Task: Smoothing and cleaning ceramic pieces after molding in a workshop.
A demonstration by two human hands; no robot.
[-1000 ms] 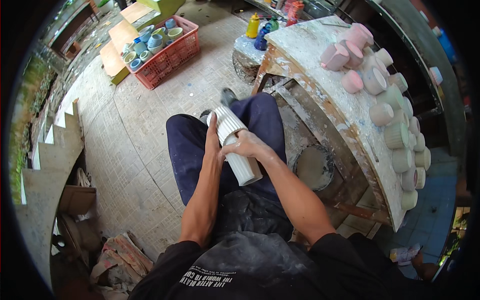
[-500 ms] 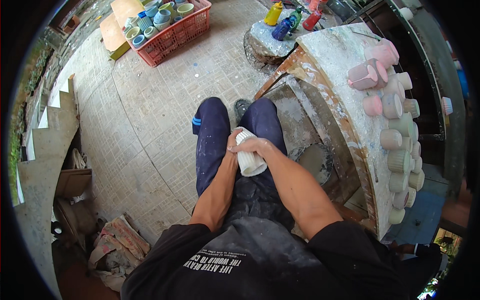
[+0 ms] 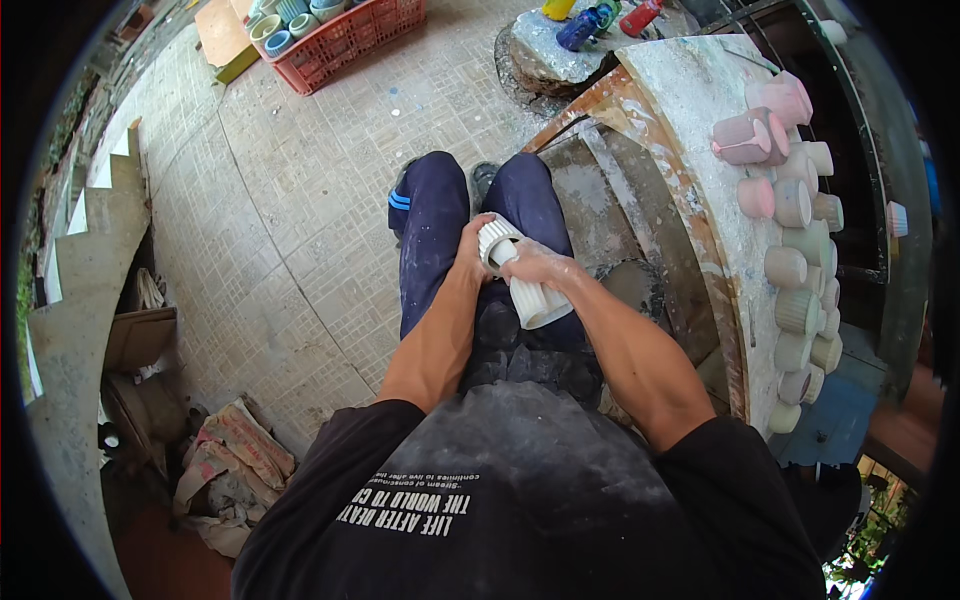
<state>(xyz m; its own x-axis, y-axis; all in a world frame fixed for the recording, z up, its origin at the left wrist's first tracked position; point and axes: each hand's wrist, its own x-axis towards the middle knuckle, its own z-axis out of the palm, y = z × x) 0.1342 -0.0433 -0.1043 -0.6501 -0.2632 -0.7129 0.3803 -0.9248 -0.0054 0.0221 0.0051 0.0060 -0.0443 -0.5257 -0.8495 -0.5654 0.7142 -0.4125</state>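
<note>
Above my lap, my left hand (image 3: 474, 242) is closed around a ribbed white cup (image 3: 496, 236), its round mouth tipped toward my right hand. My right hand (image 3: 537, 264) grips a white, cylinder-like piece (image 3: 540, 303) with a wider lower end. A narrower part of that piece points into the cup's mouth; how deep it reaches I cannot tell. White dust coats the fingers of my right hand, which partly cover the piece.
On my right, a stained worktable (image 3: 690, 110) bears many small pots (image 3: 797, 311), some pink (image 3: 742, 138). Paint bottles (image 3: 578, 30) stand on a stump (image 3: 548, 55) ahead. A red crate (image 3: 345, 45) of coloured pots is far left. A crumpled sack (image 3: 235, 465) lies near left.
The single white ribbed cylinder between my hands now shows as two parts, pulled partly apart. My right hand has shifted right with the lower part. The view has tilted slightly.
</note>
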